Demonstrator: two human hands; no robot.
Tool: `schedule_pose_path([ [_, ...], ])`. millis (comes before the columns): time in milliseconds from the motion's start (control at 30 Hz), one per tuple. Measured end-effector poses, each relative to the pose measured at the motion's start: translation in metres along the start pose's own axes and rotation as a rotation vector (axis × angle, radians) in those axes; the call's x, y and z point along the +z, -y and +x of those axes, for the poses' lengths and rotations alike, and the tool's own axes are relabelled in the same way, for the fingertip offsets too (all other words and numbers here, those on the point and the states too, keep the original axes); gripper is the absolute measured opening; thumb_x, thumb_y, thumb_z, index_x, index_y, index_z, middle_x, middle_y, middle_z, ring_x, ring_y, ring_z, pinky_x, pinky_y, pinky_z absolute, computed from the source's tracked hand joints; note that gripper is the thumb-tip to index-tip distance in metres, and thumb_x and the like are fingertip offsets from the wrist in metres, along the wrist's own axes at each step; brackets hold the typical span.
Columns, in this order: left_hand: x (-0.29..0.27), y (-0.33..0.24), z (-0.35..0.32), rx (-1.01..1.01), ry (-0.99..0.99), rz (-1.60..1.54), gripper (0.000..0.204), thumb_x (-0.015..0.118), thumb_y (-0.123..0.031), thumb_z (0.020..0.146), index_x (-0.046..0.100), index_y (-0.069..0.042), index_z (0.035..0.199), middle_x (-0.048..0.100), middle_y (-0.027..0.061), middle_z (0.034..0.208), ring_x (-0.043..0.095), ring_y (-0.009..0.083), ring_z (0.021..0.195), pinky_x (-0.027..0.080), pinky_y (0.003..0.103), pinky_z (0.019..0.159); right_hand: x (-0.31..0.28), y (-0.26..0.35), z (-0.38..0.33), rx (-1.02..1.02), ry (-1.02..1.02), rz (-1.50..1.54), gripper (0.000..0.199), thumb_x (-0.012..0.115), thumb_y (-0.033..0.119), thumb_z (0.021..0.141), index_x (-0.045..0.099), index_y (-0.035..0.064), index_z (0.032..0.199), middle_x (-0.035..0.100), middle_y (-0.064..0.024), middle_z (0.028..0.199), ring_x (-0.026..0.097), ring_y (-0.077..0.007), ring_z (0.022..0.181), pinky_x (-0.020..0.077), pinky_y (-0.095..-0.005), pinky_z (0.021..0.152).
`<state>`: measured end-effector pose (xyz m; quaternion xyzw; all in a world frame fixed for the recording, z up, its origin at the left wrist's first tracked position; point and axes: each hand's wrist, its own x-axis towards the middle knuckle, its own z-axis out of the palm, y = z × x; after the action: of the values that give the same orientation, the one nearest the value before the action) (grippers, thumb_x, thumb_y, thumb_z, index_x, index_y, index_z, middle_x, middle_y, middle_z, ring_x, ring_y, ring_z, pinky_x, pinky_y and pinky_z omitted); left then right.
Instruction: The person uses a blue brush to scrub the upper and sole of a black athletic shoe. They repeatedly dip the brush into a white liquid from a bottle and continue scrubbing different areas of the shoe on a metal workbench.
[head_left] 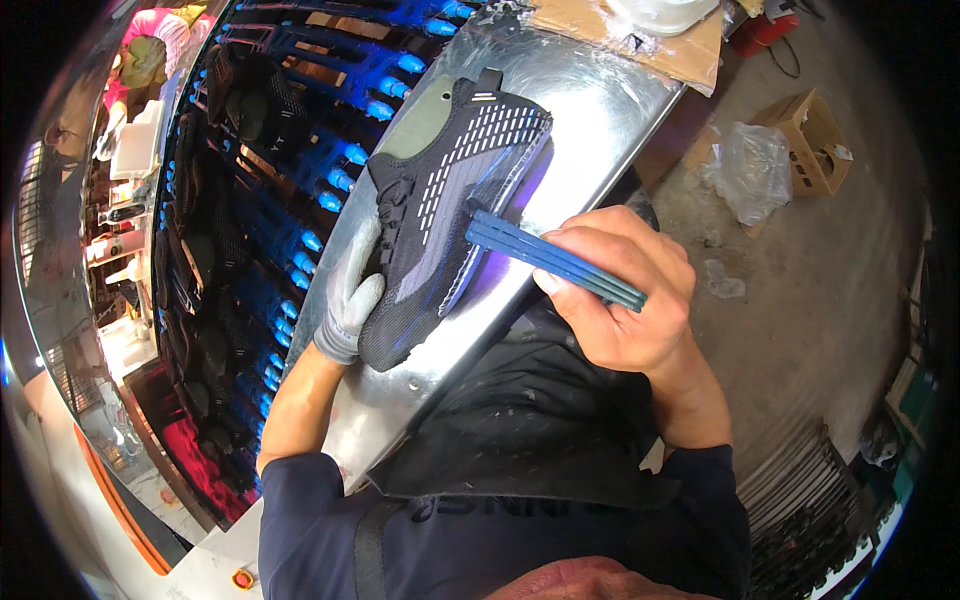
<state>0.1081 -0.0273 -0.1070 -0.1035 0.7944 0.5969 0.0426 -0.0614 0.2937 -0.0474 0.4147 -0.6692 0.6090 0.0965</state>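
My left hand, in a grey-white glove, grips a black and grey shoe upper along its lacing side near the toe. The upper lies tilted over a shiny metal table, its stitched bottom edge facing right. White dashes mark its heel half, and the collar shows a grey-green lining. In my bare right hand, thumb and fingers pinch a flat blue brush that looks made of several handles side by side. Its dark tip is at the upper's bottom edge, near the middle; whether it touches I cannot tell.
The metal table carries a cardboard sheet with a white container at its far end. Left of it runs a rack with blue-tipped rods, holding dark uppers. A cardboard box and plastic bag lie right; another person is far left.
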Motion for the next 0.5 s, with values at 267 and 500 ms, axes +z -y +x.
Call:
schedule_pose_path([
  [267, 0.005, -0.004, 0.006, 0.003, 0.009, -0.048, 0.082, 0.058, -0.047, 0.103, 0.036, 0.007, 0.160, 0.049, 0.0254, 0.159, 0.054, 0.0327, 0.143, 0.037, 0.042, 0.123, 0.007, 0.019, -0.012, -0.049, 0.062, 0.036, 0.024, 0.081, -0.003, 0.079, 0.071, -0.0055, 0.101, 0.073, -0.0178, 0.089, 0.074, -0.0275, 0.073, 0.0577, -0.0318, 0.062],
  [500, 0.024, -0.011, 0.045, 0.874, -0.096, 0.668, 0.093, 0.084, -0.037, 0.087, 0.037, -0.006, 0.161, 0.041, 0.0371, 0.159, 0.051, 0.0500, 0.143, 0.045, 0.054, 0.117, 0.017, -0.002, -0.035, 0.621, -0.254, 0.987, 0.017, 0.071, 0.001, 0.096, 0.070, -0.0068, 0.111, 0.075, -0.0121, 0.097, 0.070, -0.0163, 0.086, 0.0566, -0.0285, 0.080],
])
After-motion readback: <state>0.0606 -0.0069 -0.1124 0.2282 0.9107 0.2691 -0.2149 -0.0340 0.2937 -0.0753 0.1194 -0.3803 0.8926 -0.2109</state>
